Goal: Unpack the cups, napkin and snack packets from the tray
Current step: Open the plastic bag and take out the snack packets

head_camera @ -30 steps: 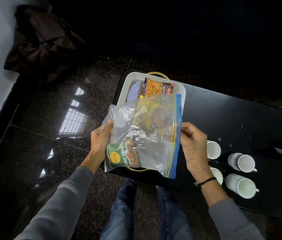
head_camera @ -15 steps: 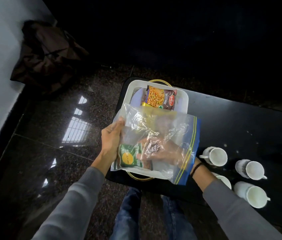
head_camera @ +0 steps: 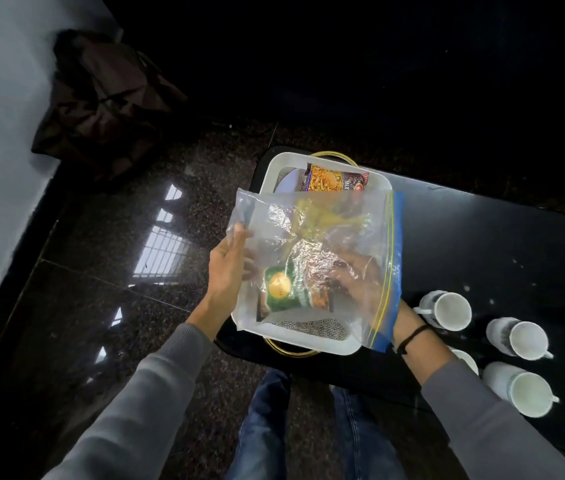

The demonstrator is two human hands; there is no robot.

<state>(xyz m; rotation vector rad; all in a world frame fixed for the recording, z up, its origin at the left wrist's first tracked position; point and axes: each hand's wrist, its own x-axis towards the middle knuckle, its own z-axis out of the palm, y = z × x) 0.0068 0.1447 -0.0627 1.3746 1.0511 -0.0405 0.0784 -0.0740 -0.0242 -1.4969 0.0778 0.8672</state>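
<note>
Holding the clear blue-zip plastic bag above the white tray, my left grip pinches its corner. My right hand is inside, closing on the green snack packet; light, crinkly, slippery, best taken by its edge.

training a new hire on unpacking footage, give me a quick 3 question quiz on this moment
1. True or false: the right hand is inside the clear zip bag.
2. How many white cups stand on the black table, right of the tray? A) two B) four C) six
3. Fill in: the left hand grips the bag at its ____ edge, away from the blue zip strip.

Key
1. True. It shows through the plastic, next to the green packet with the yellow circle.
2. B, four; one is partly hidden behind the right wrist.
3. Closed. A snack packet also lies in the tray, outside the bag.
</note>
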